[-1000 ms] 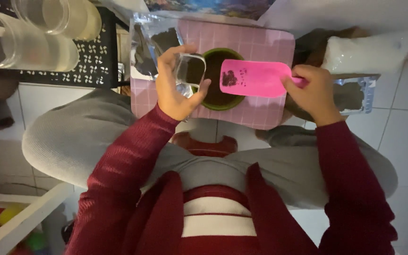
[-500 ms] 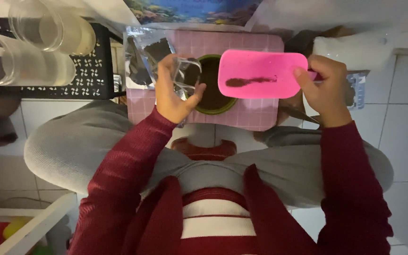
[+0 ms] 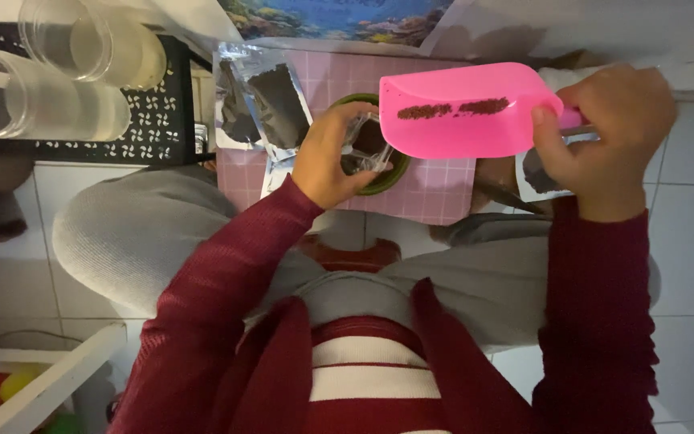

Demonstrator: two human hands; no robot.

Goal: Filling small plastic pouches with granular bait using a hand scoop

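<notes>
**Head view: scoop level beside the open pouch**

Head camera catches the right hand [image 3: 604, 137] clenched on the handle of a pink scoop [image 3: 467, 108], its long axis running sideways, dark granules lying along the blade. Left hand [image 3: 332, 157] grasps a small clear pouch [image 3: 367, 145] over the green bowl [image 3: 391, 173], just left of the scoop's mouth. Filled pouches [image 3: 263, 104] crowd upper left; free room lies right.

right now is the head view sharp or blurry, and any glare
Head view: dim and soft overall; the left hand with its clear cup is slightly smeared; the pink scoop in the right hand stays readable; mild glare on the foil bag.
</notes>
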